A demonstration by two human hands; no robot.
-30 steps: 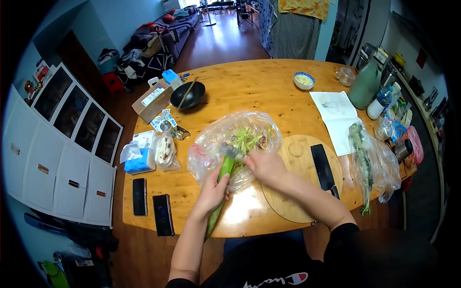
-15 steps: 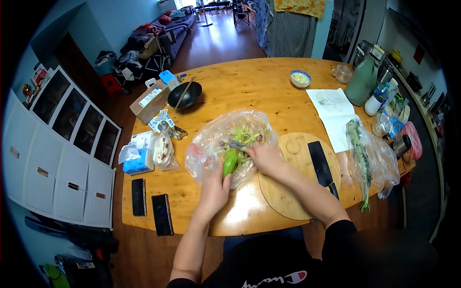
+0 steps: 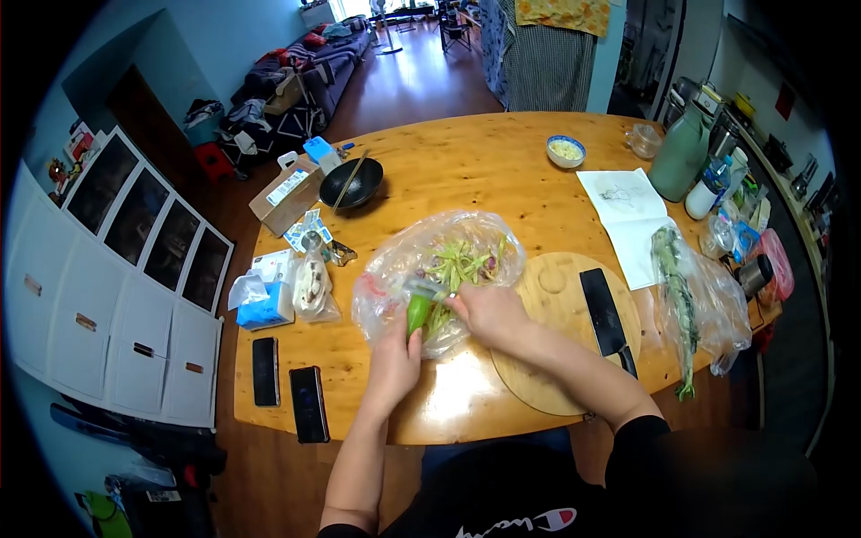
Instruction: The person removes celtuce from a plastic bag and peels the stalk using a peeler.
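My left hand [image 3: 392,363] is closed around the lower end of a short, bright green vegetable [image 3: 419,312], held tilted over a clear plastic bag [image 3: 381,260]. In my right hand [image 3: 493,314] is a grey peeler [image 3: 425,289], its head against the upper end of the vegetable. The peeler's grip is mostly hidden by my fingers. Pale green peelings [image 3: 462,262], some with purplish parts, lie in a heap on the bag just beyond my hands. My right forearm passes above a round wooden cutting board [image 3: 538,377], on which a black-bladed knife [image 3: 603,309] rests.
Two phones [image 3: 265,371] and a tissue pack [image 3: 265,305] are on the left. Farther back stand a black bowl with chopsticks [image 3: 359,188] and a small bowl of chopped food [image 3: 566,151]. A long leafy vegetable [image 3: 673,278] in plastic and a green flask [image 3: 679,152] are on the right.
The peeler has moved left and slightly toward the vegetable's upper end. My left hand has tipped the vegetable more upright. The whole view has shifted slightly.
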